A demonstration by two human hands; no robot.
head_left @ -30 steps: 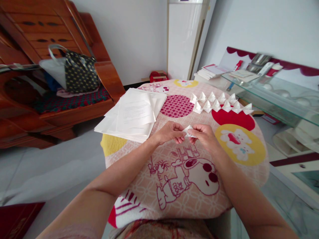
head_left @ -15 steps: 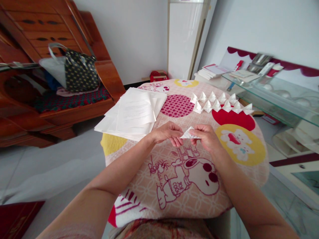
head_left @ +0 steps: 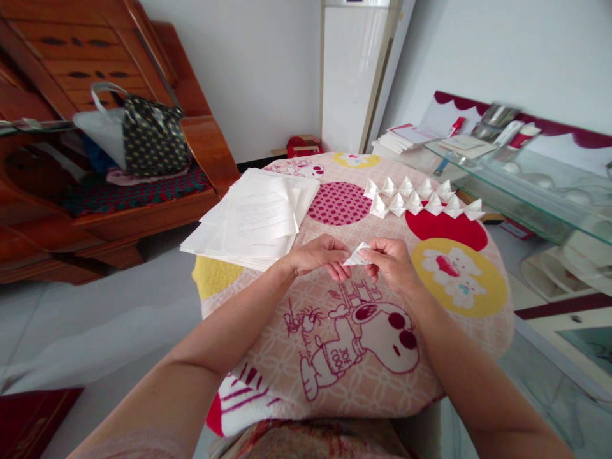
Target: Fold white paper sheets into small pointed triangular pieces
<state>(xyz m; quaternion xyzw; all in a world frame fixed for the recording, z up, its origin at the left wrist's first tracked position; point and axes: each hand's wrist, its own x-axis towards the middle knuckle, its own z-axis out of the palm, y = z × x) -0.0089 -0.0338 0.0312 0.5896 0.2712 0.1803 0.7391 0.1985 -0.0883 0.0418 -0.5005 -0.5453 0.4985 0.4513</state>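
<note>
A small folded paper triangle (head_left: 356, 256), white with faint print, is held up over the table between my two hands. My right hand (head_left: 389, 260) pinches its right part between thumb and fingers. My left hand (head_left: 325, 256) has its closed fingertips at the triangle's left corner. Beyond my right hand stand two rows of folded white paper boats (head_left: 415, 203), all with pointed tips. To the left, near my left wrist, lies a loose stack of white paper sheets (head_left: 261, 213), the top one printed.
A pink patterned cloth (head_left: 282, 299) with cartoon figures covers the round table. A glass shelf (head_left: 526, 185) with papers and metal containers stands at the right. On the left, a wooden bench (head_left: 143, 220) carries a dotted bag (head_left: 153, 137).
The paper triangle and my right hand have shifted slightly left, toward my left fingers. The boats and the paper stack stay where they were.
</note>
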